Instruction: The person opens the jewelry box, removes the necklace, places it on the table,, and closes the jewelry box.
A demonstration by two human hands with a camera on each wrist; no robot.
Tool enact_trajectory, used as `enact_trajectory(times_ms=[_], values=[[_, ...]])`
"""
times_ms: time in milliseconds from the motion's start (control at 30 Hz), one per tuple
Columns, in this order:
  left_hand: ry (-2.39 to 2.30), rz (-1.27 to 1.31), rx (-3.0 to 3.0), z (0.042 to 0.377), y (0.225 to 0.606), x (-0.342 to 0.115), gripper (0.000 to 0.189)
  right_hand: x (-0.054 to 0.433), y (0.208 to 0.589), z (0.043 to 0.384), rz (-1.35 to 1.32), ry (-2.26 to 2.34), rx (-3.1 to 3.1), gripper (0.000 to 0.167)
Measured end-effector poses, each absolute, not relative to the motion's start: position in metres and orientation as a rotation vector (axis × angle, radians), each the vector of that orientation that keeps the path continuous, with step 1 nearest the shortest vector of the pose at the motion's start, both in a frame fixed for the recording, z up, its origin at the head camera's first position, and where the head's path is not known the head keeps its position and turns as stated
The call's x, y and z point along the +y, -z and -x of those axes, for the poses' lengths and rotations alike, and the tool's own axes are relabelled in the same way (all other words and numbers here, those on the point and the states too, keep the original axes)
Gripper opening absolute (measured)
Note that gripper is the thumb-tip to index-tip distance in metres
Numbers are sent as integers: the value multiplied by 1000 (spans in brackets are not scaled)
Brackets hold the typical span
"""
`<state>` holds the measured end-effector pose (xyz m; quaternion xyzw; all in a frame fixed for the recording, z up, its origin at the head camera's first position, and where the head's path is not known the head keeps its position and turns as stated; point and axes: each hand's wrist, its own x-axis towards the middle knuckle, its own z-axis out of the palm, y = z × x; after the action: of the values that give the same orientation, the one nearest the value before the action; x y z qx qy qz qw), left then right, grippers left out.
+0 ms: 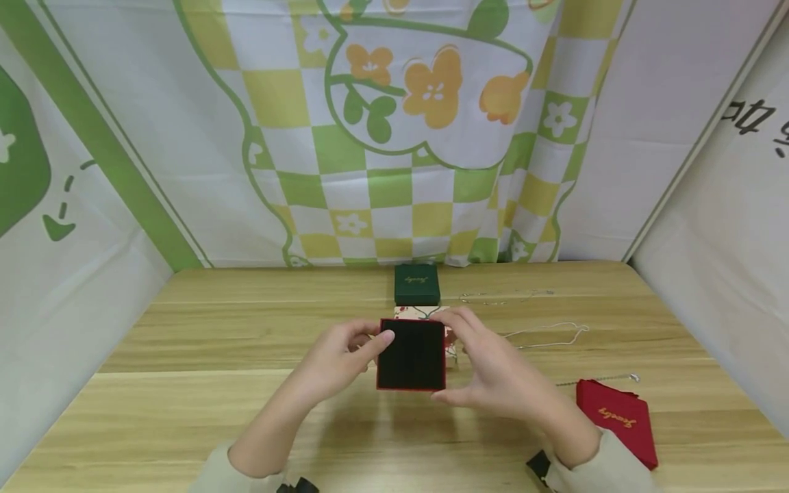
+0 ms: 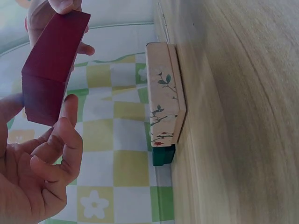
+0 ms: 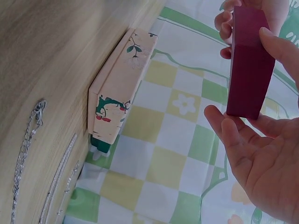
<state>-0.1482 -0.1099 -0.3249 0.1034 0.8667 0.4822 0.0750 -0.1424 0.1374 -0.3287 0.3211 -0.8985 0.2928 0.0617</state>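
Both hands hold a small red jewelry box base above the table, its black padded inside turned up toward the head camera. My left hand pinches the box's left edge, thumb on the black face and fingers behind. On the other side, my right hand grips it between the thumb at the lower right corner and fingers at the upper right corner. In both wrist views the box's plain dark red side shows. A red lid with gold "Jewelry" lettering lies beside the right forearm.
Behind the held box sits a cream floral box, partly hidden in the head view. Beyond it stands a green jewelry box. Several silver chains lie on the right, including a thin necklace and a clasped chain. A patterned curtain hangs behind.
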Motion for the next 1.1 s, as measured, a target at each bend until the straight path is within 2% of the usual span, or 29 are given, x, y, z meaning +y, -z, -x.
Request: enact_trajectory(times_ms=[267,767,967,1100], values=[[-1503,-313,2561,150,328,-110,24,136,329,141,-997,-808,-2716,89],[-1422,-312,2590,153,336,-108,20,134,331,141,-1009,-734,-2702,92],[-1390,-454,2484,151,333,-109,36,141,329,146,-969,-794,-2660,93],[-1432,-508,2404,150,333,-108,33,145,326,146,-967,-837,-2666,91]])
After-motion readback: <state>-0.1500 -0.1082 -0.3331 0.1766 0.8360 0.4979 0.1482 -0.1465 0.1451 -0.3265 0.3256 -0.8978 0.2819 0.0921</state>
